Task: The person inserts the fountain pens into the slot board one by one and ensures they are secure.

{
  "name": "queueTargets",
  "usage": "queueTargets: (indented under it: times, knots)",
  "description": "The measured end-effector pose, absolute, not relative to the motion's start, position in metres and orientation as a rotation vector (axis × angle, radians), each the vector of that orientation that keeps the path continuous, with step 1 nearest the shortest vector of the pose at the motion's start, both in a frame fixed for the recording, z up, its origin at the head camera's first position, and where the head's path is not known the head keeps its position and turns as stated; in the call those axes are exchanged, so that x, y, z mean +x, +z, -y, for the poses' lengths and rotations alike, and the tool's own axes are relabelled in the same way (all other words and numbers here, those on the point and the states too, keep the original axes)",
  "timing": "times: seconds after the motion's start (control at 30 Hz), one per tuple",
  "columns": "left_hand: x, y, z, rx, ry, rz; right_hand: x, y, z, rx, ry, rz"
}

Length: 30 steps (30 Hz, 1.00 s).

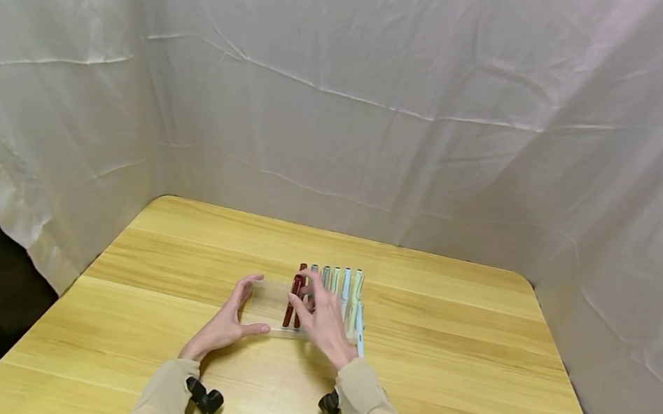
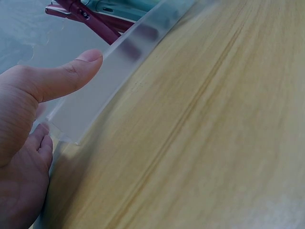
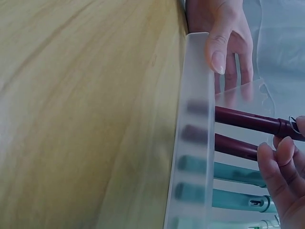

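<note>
A clear plastic tray [image 1: 267, 305] sits on the table with a row of capped pens in its right part. My left hand [image 1: 229, 320] grips its left end, thumb on the front wall [image 2: 107, 90] and fingers toward the back. With my right hand [image 1: 322, 319] I pinch a dark red pen [image 3: 248, 119] near its clip; its lower end stands behind the front wall. Beside it lies a second dark red pen [image 3: 236, 146], close under my fingertips. Teal pens [image 3: 238, 174] follow in the row, then pale green and light blue ones, partly hidden by my right hand.
One light blue pen [image 1: 360, 331] slants at the tray's right end, reaching past its front edge. The wooden table [image 1: 443, 364] extends around the tray. Pale curtains [image 1: 342, 131] hang behind and at both sides. Each wrist carries a small black camera [image 1: 205, 398].
</note>
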<state>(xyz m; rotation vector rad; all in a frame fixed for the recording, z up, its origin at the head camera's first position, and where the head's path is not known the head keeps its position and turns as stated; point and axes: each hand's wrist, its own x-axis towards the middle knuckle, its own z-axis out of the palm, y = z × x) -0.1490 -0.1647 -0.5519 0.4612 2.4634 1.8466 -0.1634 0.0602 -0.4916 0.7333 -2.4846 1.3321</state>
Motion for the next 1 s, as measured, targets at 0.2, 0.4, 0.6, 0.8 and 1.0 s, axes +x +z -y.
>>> queueTargets:
  times: [0.2,0.4,0.6,0.8,1.0]
  knots:
    - [-0.149,-0.551,0.164,0.468,1.854,-2.463,-0.165,-0.492,-0.056,0.756,1.211,2.477]
    - [-0.148,-0.551,0.164,0.472,1.860,-2.457,-0.166,-0.491,-0.052,0.752,1.084,2.476]
    - [-0.149,-0.552,0.164,0.471,1.854,-2.463,-0.169,-0.488,-0.050,0.729,1.010,2.492]
    - [-0.148,-0.551,0.165,0.467,1.853,-2.463,-0.174,-0.486,-0.049,0.712,0.945,2.558]
    - [-0.148,-0.551,0.165,0.465,1.845,-2.466,-0.175,-0.485,-0.048,0.686,0.945,2.629]
